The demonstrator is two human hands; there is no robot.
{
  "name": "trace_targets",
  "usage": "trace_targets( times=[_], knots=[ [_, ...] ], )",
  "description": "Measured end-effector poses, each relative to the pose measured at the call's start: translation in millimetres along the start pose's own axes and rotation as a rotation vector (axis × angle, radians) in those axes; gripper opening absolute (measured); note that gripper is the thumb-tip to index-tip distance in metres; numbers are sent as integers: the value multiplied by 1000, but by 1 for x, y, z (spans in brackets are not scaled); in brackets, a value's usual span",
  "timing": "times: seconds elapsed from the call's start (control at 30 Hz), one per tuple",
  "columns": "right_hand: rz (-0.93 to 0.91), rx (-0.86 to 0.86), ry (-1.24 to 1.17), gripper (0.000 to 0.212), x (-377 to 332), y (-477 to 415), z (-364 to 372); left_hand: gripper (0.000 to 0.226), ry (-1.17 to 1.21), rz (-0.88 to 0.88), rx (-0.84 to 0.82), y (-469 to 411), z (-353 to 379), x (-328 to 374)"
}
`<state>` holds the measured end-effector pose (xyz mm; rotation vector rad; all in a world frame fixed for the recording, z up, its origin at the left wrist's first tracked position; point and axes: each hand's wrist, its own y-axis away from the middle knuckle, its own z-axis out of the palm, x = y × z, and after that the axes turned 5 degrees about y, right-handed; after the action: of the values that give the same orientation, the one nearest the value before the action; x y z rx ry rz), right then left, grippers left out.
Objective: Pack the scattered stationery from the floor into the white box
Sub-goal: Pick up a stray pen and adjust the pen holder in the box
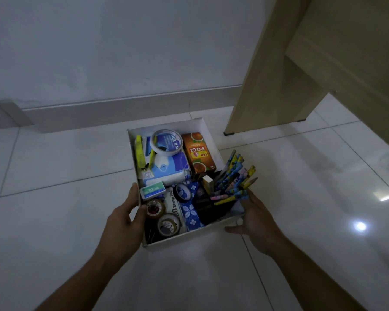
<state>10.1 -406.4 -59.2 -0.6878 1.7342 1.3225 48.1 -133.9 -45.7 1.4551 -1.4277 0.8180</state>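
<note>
Head view: the filled white box lies at centre, long axis 6 to 12 o'clock, between both hands, equally near. The left hand grips the 9 o'clock wall, thumb over the rim. The right hand meets the 4 o'clock corner. The pencils screen its fingers, so grip or mere press cannot be told. No loose stationery shows on the tiled floor.

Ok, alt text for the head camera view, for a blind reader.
Two hands hold a white box over a tiled floor: the left hand grips its left wall, the right hand presses its near right corner. Inside are tape rolls, pencils, a staples box and a tea carton.
</note>
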Motion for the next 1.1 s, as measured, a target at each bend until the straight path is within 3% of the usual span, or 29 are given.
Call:
trace_targets(
  times=[0.13, 0.43, 0.63, 0.7, 0.9, 1.03, 1.1],
  knots=[
    [53, 22, -124, 21, -15, -21, 2, 52, 70, -34, -47, -26, 1, 8],
    [3, 149, -41, 17, -53, -88, 6, 56, 206, -124, -81, -109, 16, 21],
    [73, 138, -186, 27, -79, -133, 5, 52, 227, -136, -56, -149, 29, 34],
    [82, 162, -175, 32, -86, -144, 8, 52, 214, -149, -46, -159, 30, 41],
    [61, 154, -76, 14, -107, -161, 14, 56, 178, -179, -37, -177, 32, 50],
    [59, 219, -17, 21, -115, -160, 18, 47, -22, -72, -39, -178, 31, 56],
    [78, 248, -76, 26, -112, -156, 22, 41, -13, -55, -35, -176, 29, 57]
  ],
)
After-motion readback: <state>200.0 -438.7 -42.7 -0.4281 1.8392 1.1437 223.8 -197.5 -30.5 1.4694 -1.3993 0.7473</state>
